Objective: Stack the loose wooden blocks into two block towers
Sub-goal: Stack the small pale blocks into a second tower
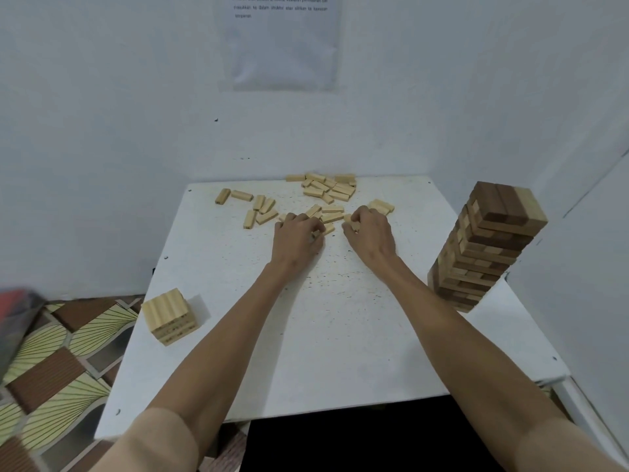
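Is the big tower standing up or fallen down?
Standing. The big tower rises in stacked layers on the table, right side.

paper sheet (pixel 282 46): cut off by top edge, print too blurred to read | red-grey object (pixel 17 301): blurred, cut by left edge | left hand (pixel 297 235), right hand (pixel 369 233): fingertips hidden among loose blocks (pixel 332 218), grip unclear | forearms (pixel 221 335): cut off at bottom edge

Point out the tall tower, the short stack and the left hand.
tall tower (pixel 490 247), head view, middle of its side face
short stack (pixel 165 305), head view, top face
left hand (pixel 297 238), head view, back of the hand
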Demonstrator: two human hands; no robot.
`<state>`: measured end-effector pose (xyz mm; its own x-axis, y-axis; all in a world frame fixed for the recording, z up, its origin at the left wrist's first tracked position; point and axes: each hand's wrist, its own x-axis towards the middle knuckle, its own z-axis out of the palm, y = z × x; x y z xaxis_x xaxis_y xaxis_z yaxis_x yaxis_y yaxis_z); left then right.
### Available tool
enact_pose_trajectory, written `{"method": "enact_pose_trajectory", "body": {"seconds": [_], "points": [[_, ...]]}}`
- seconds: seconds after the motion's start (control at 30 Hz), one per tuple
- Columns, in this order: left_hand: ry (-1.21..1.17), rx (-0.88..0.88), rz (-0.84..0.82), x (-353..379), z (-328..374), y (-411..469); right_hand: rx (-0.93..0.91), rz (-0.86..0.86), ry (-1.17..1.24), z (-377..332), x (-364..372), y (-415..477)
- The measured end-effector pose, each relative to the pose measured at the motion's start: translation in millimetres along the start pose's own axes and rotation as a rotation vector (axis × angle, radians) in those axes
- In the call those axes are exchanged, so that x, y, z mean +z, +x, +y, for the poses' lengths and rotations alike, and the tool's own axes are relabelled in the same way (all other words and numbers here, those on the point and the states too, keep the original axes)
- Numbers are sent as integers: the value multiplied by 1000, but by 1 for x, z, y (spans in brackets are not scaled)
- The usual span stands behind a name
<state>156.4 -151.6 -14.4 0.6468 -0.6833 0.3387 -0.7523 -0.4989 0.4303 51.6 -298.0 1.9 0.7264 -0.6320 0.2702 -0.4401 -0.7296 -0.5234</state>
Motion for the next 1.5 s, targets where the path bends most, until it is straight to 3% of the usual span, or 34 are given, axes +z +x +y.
{"method": "enact_pose_trajectory", "body": {"seconds": [0.13, 0.37, 0.7, 1.1, 1.5], "points": [[-34, -14, 4, -3, 1, -7, 11, -11, -37, 1, 0, 0], [-242, -76, 53, -21, 3, -45, -10, 1, 131, -10, -8, -42], [-236, -156, 114, -60, -9, -141, -210, -178, 250, -24, -10, -135], [-95, -180, 141, -68, -11, -164, -342, -238, 270, -30, -4, -149], [-239, -159, -6, -80, -7, -152, -278, -329, 469, -41, -10, -148]]}}
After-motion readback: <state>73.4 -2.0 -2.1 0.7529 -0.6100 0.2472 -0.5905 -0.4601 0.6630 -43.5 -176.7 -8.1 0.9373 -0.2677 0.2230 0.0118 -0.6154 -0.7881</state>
